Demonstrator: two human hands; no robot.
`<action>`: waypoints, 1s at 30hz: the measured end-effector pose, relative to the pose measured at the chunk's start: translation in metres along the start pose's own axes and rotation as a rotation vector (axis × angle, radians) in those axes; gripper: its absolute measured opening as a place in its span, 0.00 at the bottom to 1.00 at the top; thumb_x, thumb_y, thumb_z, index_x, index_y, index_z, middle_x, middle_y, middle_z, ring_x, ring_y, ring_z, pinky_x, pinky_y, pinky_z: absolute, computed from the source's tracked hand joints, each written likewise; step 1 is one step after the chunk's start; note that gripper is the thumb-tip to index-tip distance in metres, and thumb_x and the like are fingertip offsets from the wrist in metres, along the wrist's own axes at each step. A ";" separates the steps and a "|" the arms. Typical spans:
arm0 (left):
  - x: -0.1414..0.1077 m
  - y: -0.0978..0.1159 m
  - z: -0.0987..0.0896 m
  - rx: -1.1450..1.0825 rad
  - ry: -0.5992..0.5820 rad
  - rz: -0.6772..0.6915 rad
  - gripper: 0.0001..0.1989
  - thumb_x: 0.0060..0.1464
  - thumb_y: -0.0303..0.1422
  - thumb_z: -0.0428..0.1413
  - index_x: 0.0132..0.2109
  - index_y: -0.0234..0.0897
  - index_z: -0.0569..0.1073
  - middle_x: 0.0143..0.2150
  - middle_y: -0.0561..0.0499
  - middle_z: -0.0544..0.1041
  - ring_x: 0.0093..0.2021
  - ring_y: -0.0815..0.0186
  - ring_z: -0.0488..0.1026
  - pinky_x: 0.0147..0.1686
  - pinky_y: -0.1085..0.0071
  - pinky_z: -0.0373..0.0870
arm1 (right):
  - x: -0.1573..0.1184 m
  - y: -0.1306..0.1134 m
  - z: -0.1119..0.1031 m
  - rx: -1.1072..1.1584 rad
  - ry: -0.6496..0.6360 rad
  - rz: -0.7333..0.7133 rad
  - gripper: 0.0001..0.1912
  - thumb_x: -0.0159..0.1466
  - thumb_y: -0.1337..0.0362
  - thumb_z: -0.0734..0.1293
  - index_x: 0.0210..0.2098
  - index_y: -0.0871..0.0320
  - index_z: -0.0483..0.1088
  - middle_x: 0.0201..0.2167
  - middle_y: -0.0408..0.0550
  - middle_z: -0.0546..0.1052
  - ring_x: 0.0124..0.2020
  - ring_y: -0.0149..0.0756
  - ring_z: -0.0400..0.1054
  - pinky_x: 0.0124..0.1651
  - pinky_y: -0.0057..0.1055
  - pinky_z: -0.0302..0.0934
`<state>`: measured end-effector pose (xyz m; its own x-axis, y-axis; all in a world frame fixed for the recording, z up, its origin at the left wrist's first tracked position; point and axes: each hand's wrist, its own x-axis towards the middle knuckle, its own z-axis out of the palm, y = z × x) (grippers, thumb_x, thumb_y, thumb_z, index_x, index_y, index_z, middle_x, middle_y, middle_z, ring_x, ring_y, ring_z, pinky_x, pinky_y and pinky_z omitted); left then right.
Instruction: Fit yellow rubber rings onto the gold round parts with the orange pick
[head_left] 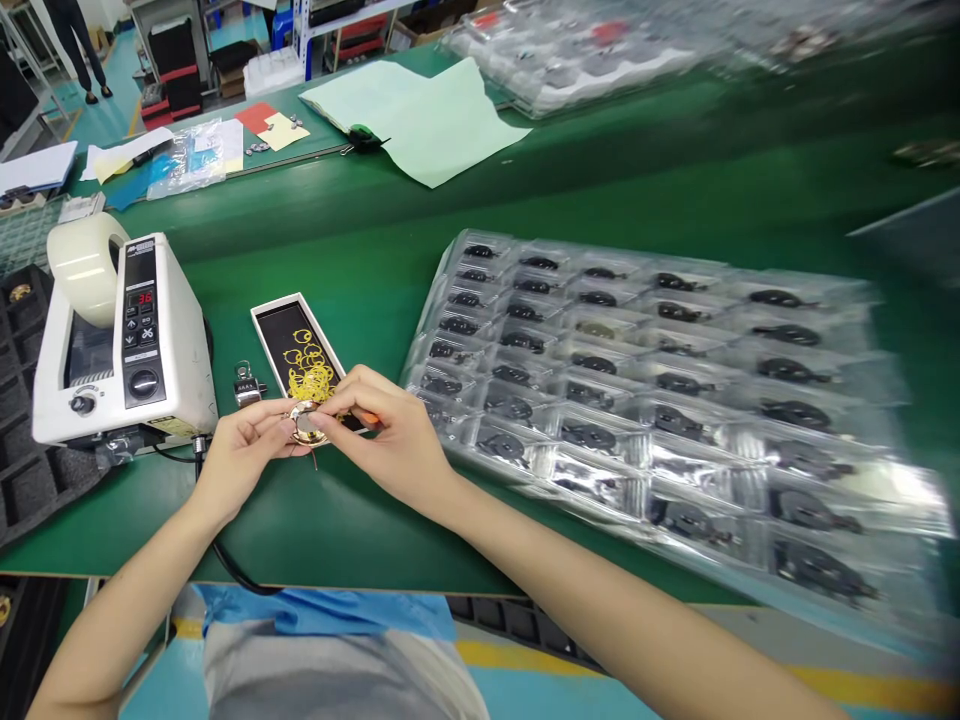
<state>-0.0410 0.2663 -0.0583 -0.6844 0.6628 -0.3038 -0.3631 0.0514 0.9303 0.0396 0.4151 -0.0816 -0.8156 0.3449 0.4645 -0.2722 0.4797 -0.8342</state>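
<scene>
Between both hands, a small round gold-coloured metal part (306,422) is held just in front of a white box. My left hand (251,447) pinches its left side with thumb and fingers. On the other side, my right hand (386,425) grips the part with thumb and forefinger; something orange shows under its curled fingers. The white box (319,335) has a dark inside and holds a pile of thin yellow rings (310,378). Left of the box lies a small metal object (245,385). A short red strand hangs below the gold part.
A white tape dispenser (169,340) stands at the left beside a black compartment tray (30,490). Stacked clear trays of dark parts (592,365) cover the right. Green paper (427,120) lies behind. A person's legs (75,45) show far back.
</scene>
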 end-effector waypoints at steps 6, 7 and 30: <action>-0.001 0.000 0.000 0.004 0.002 -0.002 0.18 0.44 0.40 0.67 0.42 0.35 0.80 0.38 0.46 0.83 0.36 0.60 0.80 0.40 0.64 0.78 | 0.001 -0.001 -0.001 -0.003 -0.027 -0.005 0.08 0.62 0.69 0.67 0.26 0.56 0.69 0.24 0.41 0.67 0.24 0.29 0.59 0.25 0.28 0.53; -0.001 0.000 0.000 0.006 0.005 -0.001 0.18 0.44 0.40 0.67 0.42 0.34 0.80 0.37 0.46 0.83 0.36 0.60 0.80 0.39 0.64 0.78 | 0.001 -0.001 -0.002 -0.004 -0.033 -0.005 0.08 0.62 0.69 0.67 0.26 0.56 0.69 0.25 0.42 0.67 0.24 0.29 0.59 0.25 0.28 0.53; -0.001 -0.001 0.002 0.022 0.023 0.006 0.18 0.43 0.39 0.67 0.40 0.34 0.80 0.36 0.46 0.83 0.35 0.62 0.80 0.37 0.67 0.79 | 0.002 -0.002 -0.002 -0.028 -0.073 0.004 0.11 0.62 0.71 0.65 0.23 0.56 0.65 0.25 0.42 0.66 0.27 0.30 0.62 0.28 0.28 0.56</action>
<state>-0.0384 0.2675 -0.0584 -0.7008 0.6461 -0.3025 -0.3449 0.0642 0.9364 0.0396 0.4164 -0.0780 -0.8521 0.2872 0.4375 -0.2554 0.5014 -0.8266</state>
